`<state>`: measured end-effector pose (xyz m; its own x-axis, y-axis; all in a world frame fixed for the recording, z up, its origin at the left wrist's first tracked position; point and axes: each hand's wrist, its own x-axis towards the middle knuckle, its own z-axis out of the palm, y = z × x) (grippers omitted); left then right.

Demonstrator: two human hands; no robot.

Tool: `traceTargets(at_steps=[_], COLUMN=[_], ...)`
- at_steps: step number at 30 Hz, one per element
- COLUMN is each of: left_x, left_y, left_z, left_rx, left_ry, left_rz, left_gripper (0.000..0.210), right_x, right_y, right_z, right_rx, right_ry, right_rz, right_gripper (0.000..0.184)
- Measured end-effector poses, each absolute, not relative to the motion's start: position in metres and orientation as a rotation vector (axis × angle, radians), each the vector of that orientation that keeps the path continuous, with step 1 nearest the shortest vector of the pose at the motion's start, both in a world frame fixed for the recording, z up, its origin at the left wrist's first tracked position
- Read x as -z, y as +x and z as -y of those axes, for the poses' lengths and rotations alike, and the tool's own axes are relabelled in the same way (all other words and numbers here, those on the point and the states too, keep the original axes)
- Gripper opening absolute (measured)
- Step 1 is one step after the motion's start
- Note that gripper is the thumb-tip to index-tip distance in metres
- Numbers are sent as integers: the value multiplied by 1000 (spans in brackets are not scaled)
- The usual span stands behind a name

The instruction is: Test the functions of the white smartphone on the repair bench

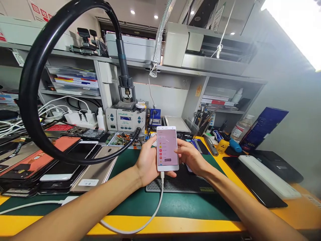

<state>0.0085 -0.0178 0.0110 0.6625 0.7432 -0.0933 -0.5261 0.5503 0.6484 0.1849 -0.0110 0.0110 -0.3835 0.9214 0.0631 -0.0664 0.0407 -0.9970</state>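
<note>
A white smartphone (167, 147) is upright in front of me, its lit pinkish screen showing a list of icons and a small dark pop-up. My left hand (147, 160) is closed around the phone's left side and back. From the right, my right hand (192, 157) has its fingers at the phone's right edge, one fingertip over the screen. A white charging cable (160, 197) is plugged into the bottom of the phone and loops down past the bench edge. Beneath the hands lies a black perforated mat (180, 184) on a green work mat (190, 206).
Stacked phones and phone parts (92, 167) are at left. A thick black hose (35, 67) arches above them. Behind stand a soldering-type station (125, 118) and a tray of small parts (125, 139). A black panel (253, 180), white device (268, 175) and bottles (242, 129) are at right.
</note>
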Motion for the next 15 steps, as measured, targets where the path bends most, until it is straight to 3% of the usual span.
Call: traceTargets(at_steps=[9,15], left_x=[-9,-9], left_y=[8,8], left_z=[18,17], left_rx=[-761,-770], left_ry=[623,623], left_rz=[-386,-394], left_gripper=[66,65], right_x=[-10,-8], right_y=[184,185], right_z=[12,12], right_rx=[-1453,-1590], right_ry=[-949,-886], right_rz=[1450,1308], right_gripper=[33,41])
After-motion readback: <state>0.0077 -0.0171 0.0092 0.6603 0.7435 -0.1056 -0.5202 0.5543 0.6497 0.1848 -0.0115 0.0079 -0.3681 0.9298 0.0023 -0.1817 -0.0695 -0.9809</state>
